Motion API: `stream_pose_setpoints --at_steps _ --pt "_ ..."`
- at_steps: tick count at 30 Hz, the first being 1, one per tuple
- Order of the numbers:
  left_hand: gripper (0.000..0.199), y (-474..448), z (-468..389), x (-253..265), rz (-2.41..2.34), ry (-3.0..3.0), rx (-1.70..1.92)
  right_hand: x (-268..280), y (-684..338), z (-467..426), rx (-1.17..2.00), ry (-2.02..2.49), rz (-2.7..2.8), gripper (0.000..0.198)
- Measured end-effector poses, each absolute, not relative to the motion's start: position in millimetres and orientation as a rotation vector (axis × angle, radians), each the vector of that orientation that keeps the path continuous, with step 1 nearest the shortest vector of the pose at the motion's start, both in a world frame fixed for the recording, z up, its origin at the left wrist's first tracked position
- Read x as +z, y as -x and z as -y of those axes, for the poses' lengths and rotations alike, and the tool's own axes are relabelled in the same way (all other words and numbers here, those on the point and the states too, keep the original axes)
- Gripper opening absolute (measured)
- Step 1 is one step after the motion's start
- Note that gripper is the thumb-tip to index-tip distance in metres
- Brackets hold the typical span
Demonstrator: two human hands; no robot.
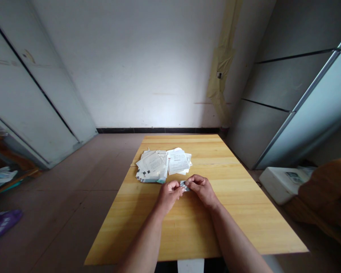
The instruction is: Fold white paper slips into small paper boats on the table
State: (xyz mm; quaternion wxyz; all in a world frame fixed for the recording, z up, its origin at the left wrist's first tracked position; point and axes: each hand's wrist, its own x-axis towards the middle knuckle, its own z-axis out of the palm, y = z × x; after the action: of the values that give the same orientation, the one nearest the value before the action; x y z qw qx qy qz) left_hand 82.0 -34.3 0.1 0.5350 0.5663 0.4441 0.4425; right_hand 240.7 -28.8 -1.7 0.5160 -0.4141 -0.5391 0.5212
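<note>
The small folded white-and-grey paper slip (184, 185) sits pinched between the left hand (168, 194) and right hand (202, 188), low over the pale wooden surface (244, 212). Just beyond lies a loose pile of white printed leaflets (161, 163), seemingly still unfolded.

— What's the table (238, 212) made of?

— Pale wood, smooth, with a soft satin sheen and visible plank grain.

— And the bit between your fingers?

— My left hand (168, 194) and right hand (202, 188) pinch a small folded slip (184, 185): thin paper, matt, printed grey-blue.

— The heap behind it?

— The pile of leaflets (161, 163) is matt white printed paper, creased; some edges look slightly glossy.

— The floor?

— The floor (59, 212) is dull, smooth tile.
</note>
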Motion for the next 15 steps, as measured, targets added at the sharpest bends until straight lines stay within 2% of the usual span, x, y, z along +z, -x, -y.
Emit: stream_pose_setpoints --at_steps 8,15 --pt "0.031 -77.7 30.4 -8.2 -1.065 -1.275 1.165 0.8 -242.0 31.7 1.346 0.965 1.372 0.033" --pt "0.036 -79.1 29.5 -10.9 -1.038 -1.289 1.161 -0.7 -240.7 33.0 1.294 0.953 1.338 0.032"
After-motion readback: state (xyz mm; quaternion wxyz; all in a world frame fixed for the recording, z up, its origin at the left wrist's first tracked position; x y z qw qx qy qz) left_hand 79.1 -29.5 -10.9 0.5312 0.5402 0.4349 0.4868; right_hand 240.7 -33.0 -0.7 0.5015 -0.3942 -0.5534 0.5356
